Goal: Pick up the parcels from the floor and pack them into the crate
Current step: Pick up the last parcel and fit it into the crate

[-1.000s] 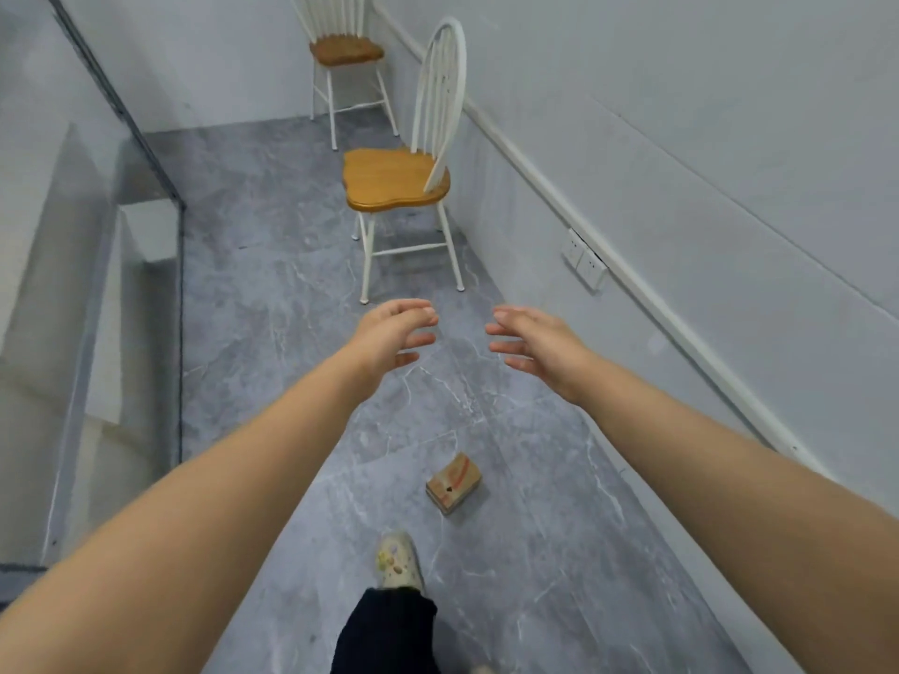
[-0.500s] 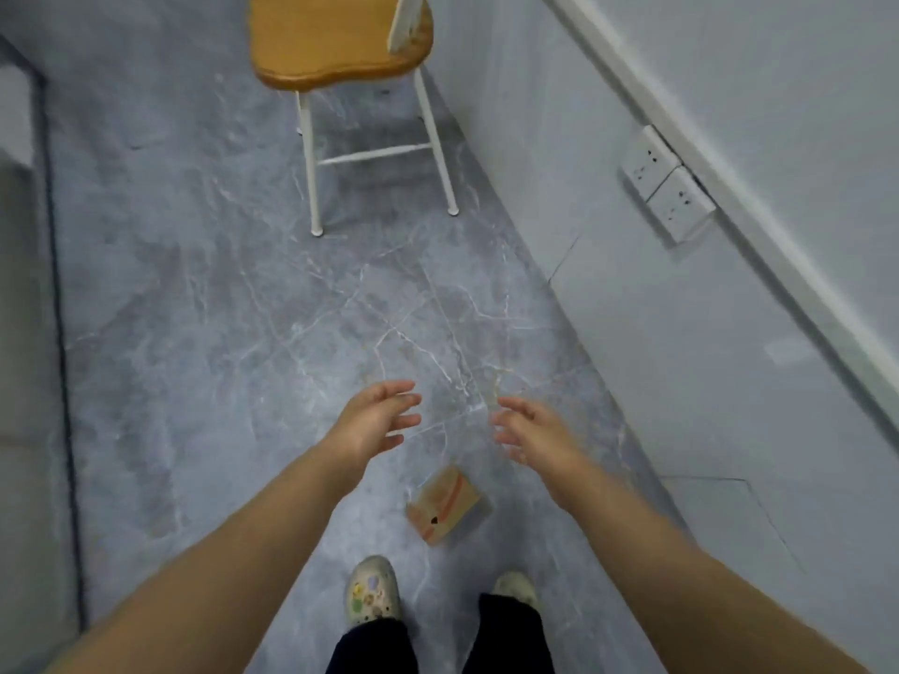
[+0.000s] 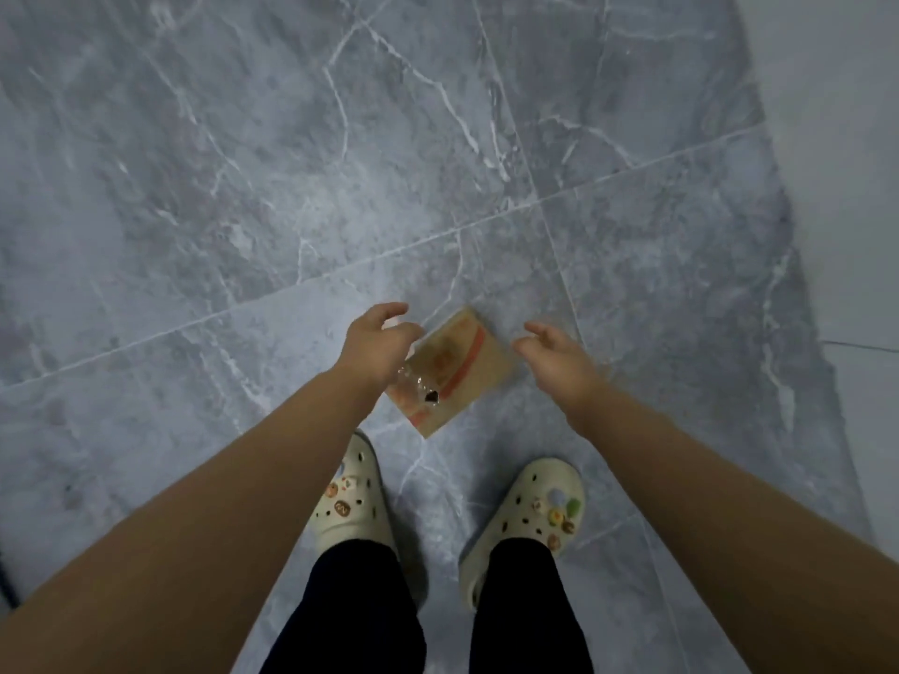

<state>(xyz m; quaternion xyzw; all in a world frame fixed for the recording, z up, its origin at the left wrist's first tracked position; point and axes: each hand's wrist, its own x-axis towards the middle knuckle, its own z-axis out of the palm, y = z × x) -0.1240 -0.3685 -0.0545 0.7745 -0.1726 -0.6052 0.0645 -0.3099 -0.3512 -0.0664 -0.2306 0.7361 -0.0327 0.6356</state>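
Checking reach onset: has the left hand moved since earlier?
Yes: the left hand has dropped toward the parcel on the floor, now overlapping its left edge.

Bare forearms [image 3: 243, 479], dark trousers [image 3: 360, 615], cream clogs [image 3: 352, 498] with colourful charms.

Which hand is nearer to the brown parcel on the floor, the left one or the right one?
Left. The left hand overlaps the left edge of the parcel in the view; contact is unclear. The right hand is just beside its right corner, not over it.
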